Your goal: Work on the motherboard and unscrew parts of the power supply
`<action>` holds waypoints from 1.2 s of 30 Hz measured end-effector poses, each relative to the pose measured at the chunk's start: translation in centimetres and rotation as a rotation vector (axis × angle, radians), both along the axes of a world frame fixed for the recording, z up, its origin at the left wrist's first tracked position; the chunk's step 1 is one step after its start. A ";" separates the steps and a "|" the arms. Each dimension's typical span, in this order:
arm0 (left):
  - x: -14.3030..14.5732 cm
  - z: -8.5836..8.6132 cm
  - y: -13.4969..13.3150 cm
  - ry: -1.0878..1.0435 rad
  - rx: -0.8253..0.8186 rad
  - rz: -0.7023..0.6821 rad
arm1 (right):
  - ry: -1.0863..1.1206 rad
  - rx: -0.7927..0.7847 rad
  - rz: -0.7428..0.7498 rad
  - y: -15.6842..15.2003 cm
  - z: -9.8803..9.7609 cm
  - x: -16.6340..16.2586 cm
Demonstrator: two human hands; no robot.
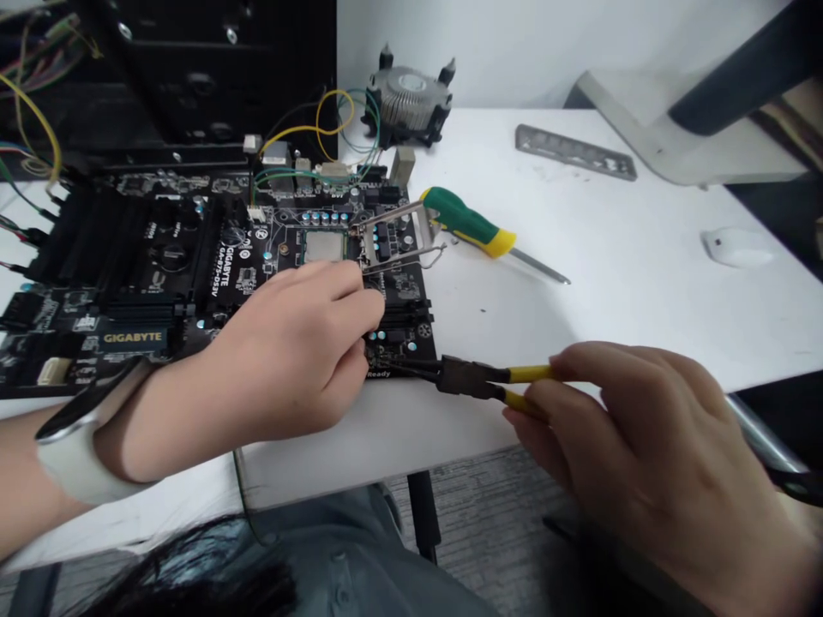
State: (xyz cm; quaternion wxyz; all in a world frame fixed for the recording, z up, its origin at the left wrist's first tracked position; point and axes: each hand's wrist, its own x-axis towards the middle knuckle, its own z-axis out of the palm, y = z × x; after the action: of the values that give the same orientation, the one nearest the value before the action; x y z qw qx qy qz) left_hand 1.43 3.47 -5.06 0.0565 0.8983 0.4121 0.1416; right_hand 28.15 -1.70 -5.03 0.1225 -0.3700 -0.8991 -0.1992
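My right hand [643, 446] grips the yellow handles of black long-nose pliers [469, 377]. The thin jaws reach left over the front right corner of the motherboard [411, 330]. My left hand [302, 334] is closed over the board just in front of the processor [323, 246]. Its fingertips are hidden, so what they hold, if anything, does not show. Beside the processor the metal socket cover [421, 227] stands swung open to the right, with its lever [411, 257] raised.
A green and yellow screwdriver [472, 224] lies right of the board. Behind it stand a CPU cooler [411, 98] and a black case [257, 68] with loose wires [302, 133]. Farther right are a metal I/O shield [575, 154], a monitor stand [669, 137] and a white mouse [739, 247].
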 end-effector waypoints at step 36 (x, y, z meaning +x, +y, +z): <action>0.2 -0.2 0.2 0.094 0.016 0.020 | 0.007 -0.004 0.098 0.3 -1.1 0.6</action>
State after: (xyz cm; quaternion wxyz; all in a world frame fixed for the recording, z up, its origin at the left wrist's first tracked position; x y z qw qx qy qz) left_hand 1.67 3.66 -5.31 0.0284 0.9002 0.4221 0.1034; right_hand 28.79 -1.45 -6.18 0.1348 -0.3266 -0.9160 -0.1900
